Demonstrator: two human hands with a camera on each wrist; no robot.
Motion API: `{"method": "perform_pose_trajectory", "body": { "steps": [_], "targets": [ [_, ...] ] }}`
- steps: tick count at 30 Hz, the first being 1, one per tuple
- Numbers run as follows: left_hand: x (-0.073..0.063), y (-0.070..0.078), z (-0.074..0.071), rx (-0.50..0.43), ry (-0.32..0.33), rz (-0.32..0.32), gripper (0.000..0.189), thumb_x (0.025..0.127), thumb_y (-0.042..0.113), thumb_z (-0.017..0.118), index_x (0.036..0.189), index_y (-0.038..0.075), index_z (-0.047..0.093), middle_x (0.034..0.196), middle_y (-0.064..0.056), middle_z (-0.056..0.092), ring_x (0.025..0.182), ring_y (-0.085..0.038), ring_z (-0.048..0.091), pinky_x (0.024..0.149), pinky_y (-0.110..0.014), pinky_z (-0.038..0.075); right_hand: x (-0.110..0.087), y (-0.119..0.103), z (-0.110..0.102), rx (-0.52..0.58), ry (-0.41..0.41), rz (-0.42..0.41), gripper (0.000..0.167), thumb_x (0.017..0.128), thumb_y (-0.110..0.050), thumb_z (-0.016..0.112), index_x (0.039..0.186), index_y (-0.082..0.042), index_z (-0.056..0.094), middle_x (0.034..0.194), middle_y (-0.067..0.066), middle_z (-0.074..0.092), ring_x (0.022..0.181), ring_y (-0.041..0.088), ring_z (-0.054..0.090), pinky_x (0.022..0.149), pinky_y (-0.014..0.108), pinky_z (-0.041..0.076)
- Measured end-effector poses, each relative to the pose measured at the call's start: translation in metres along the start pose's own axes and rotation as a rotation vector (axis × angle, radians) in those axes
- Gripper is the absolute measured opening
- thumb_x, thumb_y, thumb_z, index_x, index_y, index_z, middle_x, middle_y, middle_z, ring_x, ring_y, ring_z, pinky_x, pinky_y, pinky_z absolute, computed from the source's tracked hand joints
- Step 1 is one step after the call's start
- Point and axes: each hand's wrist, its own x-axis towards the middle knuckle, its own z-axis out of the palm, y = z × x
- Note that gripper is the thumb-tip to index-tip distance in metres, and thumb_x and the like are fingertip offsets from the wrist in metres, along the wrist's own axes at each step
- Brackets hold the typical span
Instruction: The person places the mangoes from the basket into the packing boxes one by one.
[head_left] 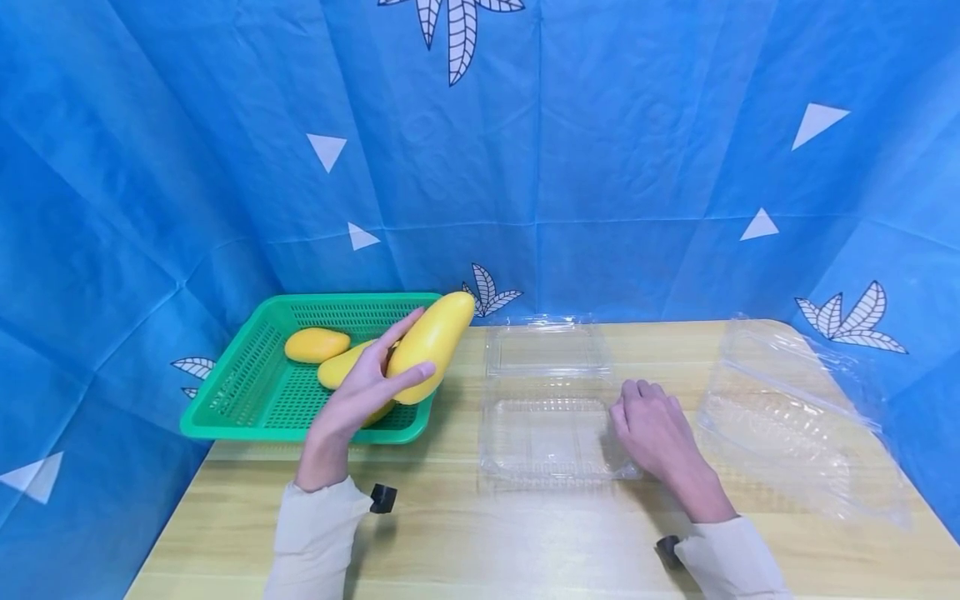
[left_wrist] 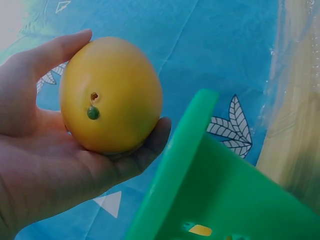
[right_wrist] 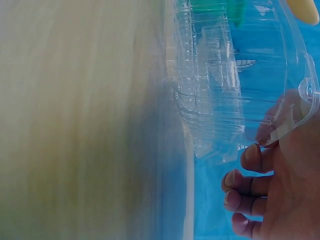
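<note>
My left hand (head_left: 358, 390) grips a large yellow mango (head_left: 435, 343), thumb on one side and fingers round the other, above the right side of a green basket (head_left: 300, 435). In the left wrist view, the mango's end (left_wrist: 120, 80) shows a small green spot and a brown pit. Several more mangoes (head_left: 317, 344) lie in the basket. My right hand (head_left: 656, 433) pinches the right rim of a clear plastic clamshell box (head_left: 543, 437), which lies open with its lid (head_left: 547, 350) folded back. The thumb shows through the plastic in the right wrist view.
More clear plastic packaging (head_left: 787, 433) lies at the right side of the wooden table (head_left: 465, 542). A blue patterned cloth (head_left: 615, 150) hangs behind the table and along its sides.
</note>
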Motion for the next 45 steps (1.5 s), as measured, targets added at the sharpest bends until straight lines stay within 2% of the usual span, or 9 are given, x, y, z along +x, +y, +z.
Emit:
{"method": "perform_pose_trajectory", "body": {
  "steps": [11,15,19,22,28,33,37,40,45],
  "targets": [
    [0.001,-0.001,0.008,0.066,-0.008,-0.024,0.082,0.095,0.032,0.075,0.163,0.027,0.029,0.158,-0.001,0.036,0.128,-0.030,0.045,0.100,-0.046,0.049,-0.002,-0.001,0.002,-0.003,-0.002,-0.003,0.022,0.104,-0.015,0.044,0.083,-0.010,0.047,0.076,0.005,0.045,0.071,0.025,0.043,0.066,0.039,0.041],
    [0.000,0.000,0.010,0.069,-0.017,-0.020,0.082,0.096,0.032,0.074,0.163,0.026,0.028,0.159,-0.001,0.035,0.126,-0.031,0.046,0.098,-0.047,0.050,-0.002,-0.001,0.002,-0.005,0.004,-0.006,0.022,0.104,-0.015,0.044,0.083,-0.010,0.047,0.076,0.005,0.045,0.071,0.025,0.043,0.065,0.039,0.040],
    [-0.001,0.001,0.014,0.065,-0.037,-0.017,0.082,0.095,0.031,0.075,0.163,0.030,0.029,0.160,-0.001,0.034,0.126,-0.032,0.047,0.096,-0.047,0.051,-0.003,-0.001,0.002,-0.005,0.008,-0.007,0.021,0.103,-0.014,0.045,0.083,-0.010,0.047,0.076,0.005,0.046,0.072,0.025,0.044,0.066,0.040,0.041],
    [-0.001,0.001,0.018,0.082,-0.048,-0.018,0.081,0.094,0.032,0.076,0.162,0.034,0.030,0.157,-0.001,0.036,0.125,-0.031,0.048,0.095,-0.045,0.051,-0.003,0.000,0.002,-0.011,0.007,-0.005,0.020,0.103,-0.014,0.046,0.083,-0.010,0.048,0.077,0.005,0.046,0.072,0.025,0.045,0.067,0.040,0.042],
    [0.001,0.002,0.027,0.125,-0.058,-0.021,0.082,0.093,0.035,0.077,0.161,0.035,0.031,0.153,-0.002,0.040,0.121,-0.030,0.049,0.092,-0.045,0.050,-0.003,-0.001,0.001,-0.023,0.009,-0.007,0.019,0.102,-0.015,0.046,0.084,-0.009,0.048,0.077,0.005,0.046,0.072,0.024,0.044,0.066,0.039,0.040],
    [0.002,0.002,0.032,0.151,-0.065,-0.036,0.083,0.091,0.039,0.077,0.160,0.038,0.031,0.156,0.000,0.036,0.123,-0.030,0.047,0.092,-0.045,0.049,-0.002,-0.002,0.000,-0.041,0.007,-0.005,0.020,0.103,-0.016,0.046,0.084,-0.010,0.048,0.077,0.005,0.045,0.072,0.024,0.043,0.066,0.037,0.038],
    [0.002,0.003,0.036,0.173,-0.071,-0.022,0.085,0.090,0.041,0.078,0.161,0.038,0.030,0.162,0.004,0.031,0.132,-0.029,0.042,0.100,-0.051,0.044,-0.002,-0.002,0.000,-0.051,0.007,-0.002,0.021,0.103,-0.016,0.045,0.083,-0.010,0.046,0.076,0.005,0.044,0.072,0.025,0.043,0.065,0.037,0.037],
    [0.003,0.003,0.038,0.180,-0.071,0.011,0.086,0.091,0.039,0.078,0.162,0.034,0.030,0.165,0.007,0.028,0.138,-0.027,0.037,0.105,-0.054,0.039,-0.001,-0.002,-0.001,-0.053,0.011,-0.002,0.021,0.103,-0.016,0.045,0.082,-0.010,0.046,0.076,0.005,0.044,0.072,0.025,0.043,0.065,0.037,0.037],
    [0.005,0.003,0.042,0.158,-0.081,0.050,0.082,0.090,0.035,0.079,0.160,0.033,0.035,0.161,0.011,0.033,0.133,-0.025,0.042,0.101,-0.052,0.041,0.000,-0.002,-0.001,-0.057,0.014,-0.003,0.021,0.102,-0.016,0.045,0.082,-0.010,0.046,0.076,0.005,0.044,0.072,0.025,0.042,0.065,0.037,0.036]
  ]
}}
